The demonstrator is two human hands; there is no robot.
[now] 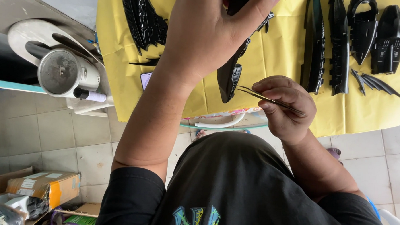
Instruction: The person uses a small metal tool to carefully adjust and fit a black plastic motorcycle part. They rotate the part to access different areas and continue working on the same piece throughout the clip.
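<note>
My left hand (211,31) is raised close to the camera and grips a long black glossy plastic part (230,76) that hangs down from it and tapers to a point. My right hand (284,106) pinches a pair of thin metal tweezers (264,98); their tips point left and nearly touch the lower end of the black part. Both hands are above the front edge of a table covered with a yellow cloth (273,53).
More black plastic parts lie on the yellow cloth: a winged piece (143,19) at left, long strips (315,45) and hull-like shells (388,39) at right. A metal jug (64,72) stands on a plastic chair at left. Cardboard boxes (42,187) sit on the tiled floor.
</note>
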